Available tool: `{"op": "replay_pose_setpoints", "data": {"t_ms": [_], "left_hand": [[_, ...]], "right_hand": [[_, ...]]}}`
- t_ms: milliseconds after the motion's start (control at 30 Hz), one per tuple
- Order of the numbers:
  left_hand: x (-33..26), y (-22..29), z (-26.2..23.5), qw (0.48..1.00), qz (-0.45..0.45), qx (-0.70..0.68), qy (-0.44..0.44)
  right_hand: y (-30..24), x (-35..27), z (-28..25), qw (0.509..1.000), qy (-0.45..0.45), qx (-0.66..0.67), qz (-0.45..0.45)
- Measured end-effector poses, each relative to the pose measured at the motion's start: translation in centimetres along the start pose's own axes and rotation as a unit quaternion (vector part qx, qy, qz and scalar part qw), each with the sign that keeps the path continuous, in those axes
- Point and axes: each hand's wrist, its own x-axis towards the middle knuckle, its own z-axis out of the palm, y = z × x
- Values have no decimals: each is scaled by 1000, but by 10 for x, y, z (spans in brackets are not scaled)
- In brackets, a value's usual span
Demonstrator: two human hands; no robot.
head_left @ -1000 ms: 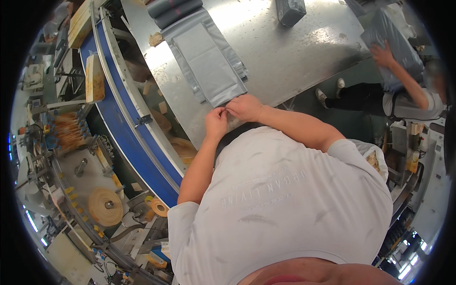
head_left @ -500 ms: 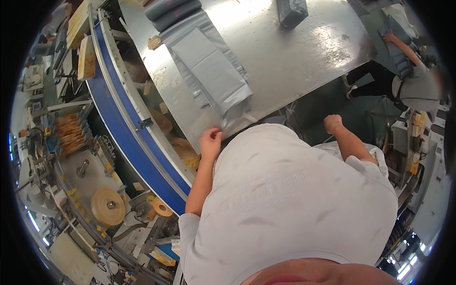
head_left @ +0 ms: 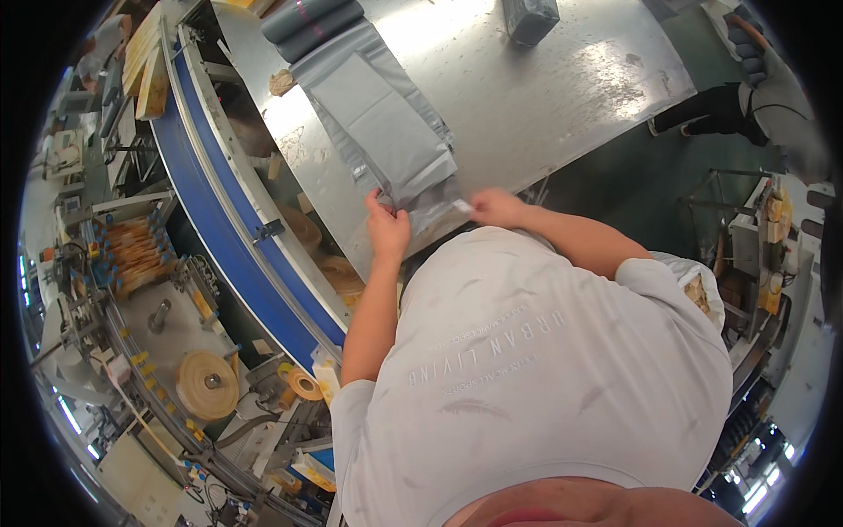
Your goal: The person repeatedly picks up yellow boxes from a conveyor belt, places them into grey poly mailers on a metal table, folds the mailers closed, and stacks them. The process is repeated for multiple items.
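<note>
A long grey plastic bag point(head_left: 378, 110) lies on the metal table, with a paler folded grey piece on top. Its near end is crumpled and partly see-through. My left hand point(head_left: 388, 230) is at the left corner of this end, thumb and fingers closed on the bag's edge. At the opposite corner, my right hand point(head_left: 499, 208) comes in from the right with its fingers closed together. A small white strip point(head_left: 462, 205) shows at those fingertips, slightly blurred.
Grey rolled bundles point(head_left: 312, 26) lie at the far end of the metal table point(head_left: 562, 114), near a grey wrapped block point(head_left: 530, 21). A blue conveyor point(head_left: 237, 255) runs along the left, beside machinery with a tape reel point(head_left: 207, 385). Another person point(head_left: 773, 97) stands at the far right.
My left hand has moved forward onto the bag's edge. My right hand, a fist off to the right before, has swung left to the bag's near corner. The other person has shifted.
</note>
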Motion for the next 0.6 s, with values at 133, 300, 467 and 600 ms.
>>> {"op": "replay_pose_setpoints", "data": {"t_ms": [133,300,467,600], "left_hand": [[-10,-8,-1,996,-18,-88,-22],[-21,4,-27,960,271,48,53],[6,16,-61,798,558,225,-39],[36,27,-58,716,623,293,-109]], "right_hand": [[101,-105,-53,947,-62,257,181],[164,-202,-92,854,-221,-368,293],[21,-60,-124,942,182,-246,-139],[-36,22,-134,805,112,-331,-479]]}}
